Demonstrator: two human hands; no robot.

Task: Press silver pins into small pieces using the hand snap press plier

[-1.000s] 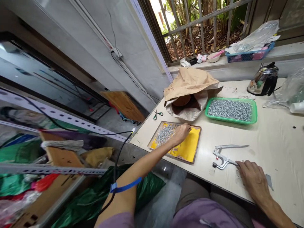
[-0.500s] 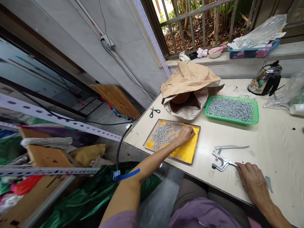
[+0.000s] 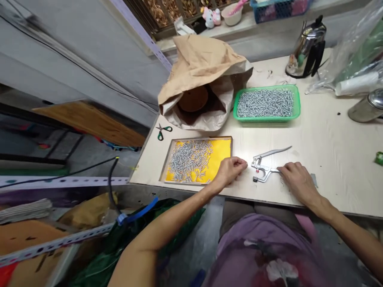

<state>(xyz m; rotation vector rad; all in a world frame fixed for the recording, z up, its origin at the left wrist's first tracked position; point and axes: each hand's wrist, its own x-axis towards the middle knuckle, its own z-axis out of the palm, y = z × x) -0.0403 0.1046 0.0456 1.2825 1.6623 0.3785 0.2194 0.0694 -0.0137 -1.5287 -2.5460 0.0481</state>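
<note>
Pale wood-grain desk (image 3: 323,151) underlies both hands. Left hand's (image 3: 229,172) fingertips are pinched; any contents are too small to tell. Right hand's (image 3: 301,184) fingers grip one handle end of silver metal pliers (image 3: 270,170), between both hands' fingers. Left of the left fingers lies a shallow, yellow-bottomed rectangular tray (image 3: 221,149) of small silver metal pins (image 3: 187,159). Step seems to be feeding the pliers; next calls for careful alignment.
</note>
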